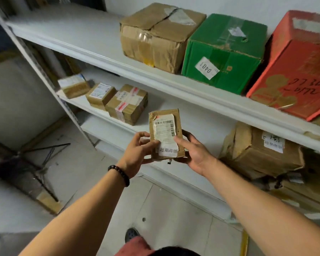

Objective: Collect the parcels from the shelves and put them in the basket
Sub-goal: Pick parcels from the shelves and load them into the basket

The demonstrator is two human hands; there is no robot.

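A small flat cardboard parcel [165, 126] with a white barcode label is held upright in front of the shelves, at the middle of the view. My left hand [137, 154] grips its left edge, fingers curled onto the front. My right hand [194, 152] holds its right side and underside, thumb lying on the label. The middle shelf [201, 115] carries three small brown parcels [127, 104] at the left and a crumpled brown box [260, 150] at the right. No basket is in view.
The top shelf [92, 43] bears a large brown box [159, 36], a green box [224, 52] and a red box [296, 65]. A dark metal stand [42, 150] and cardboard pieces lie on the tiled floor at the left. My foot [131, 233] shows below.
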